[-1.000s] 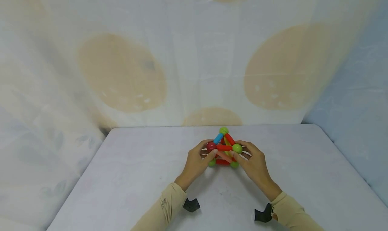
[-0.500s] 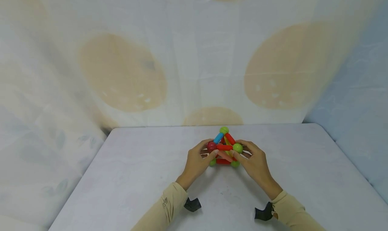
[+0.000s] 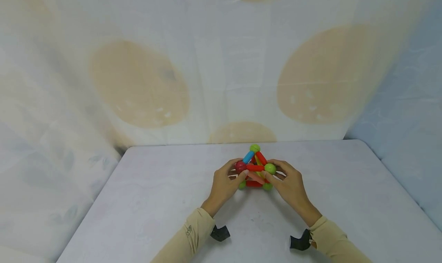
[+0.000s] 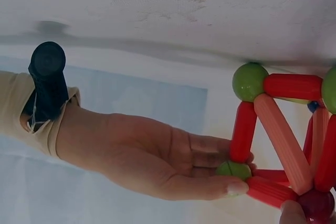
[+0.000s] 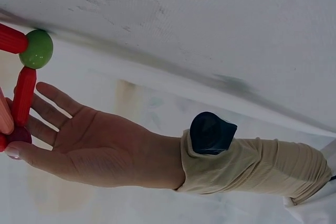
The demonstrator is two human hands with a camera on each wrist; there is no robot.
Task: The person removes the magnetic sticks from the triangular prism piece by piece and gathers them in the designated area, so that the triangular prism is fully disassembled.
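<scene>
Head view, structure: rod-and-ball frame (image 3: 254,167) standing on the tabletop (image 3: 145,201), cradled between both grips, green ball (image 3: 255,148) topping the peak just beyond the fingers.
Head view, left grip: left hand (image 3: 224,184) wrapped around the dark red ball (image 3: 240,166) at its own fingertips, thumb against a rod; grasping the frame, probably to steady that corner.
Head view, right grip: right hand (image 3: 289,186) mirrored across, fingers curled about the green corner ball (image 3: 270,168); clasping the frame too, likely bracing the other side so the joints stay seated.
Left wrist view, opposite grip: right hand (image 4: 157,163) seen from across, thumb tip on a red rod (image 4: 270,191), a green ball (image 4: 234,170) tucked against the fingertips; partly closed, pinching.
Left wrist view, frame: red rods (image 4: 293,86) and peach rod (image 4: 283,142) forming triangles just past that thumb.
Right wrist view, opposite grip: left hand (image 5: 79,148) fingers only loosely bent, thumb tip at the dark red ball (image 5: 20,135); red rod (image 5: 23,95) rising from there to a green ball (image 5: 37,49) against the tabletop.
Right wrist view, wrist: black camera mount (image 5: 211,132) at the beige sleeve (image 5: 252,169), well behind the grip.
</scene>
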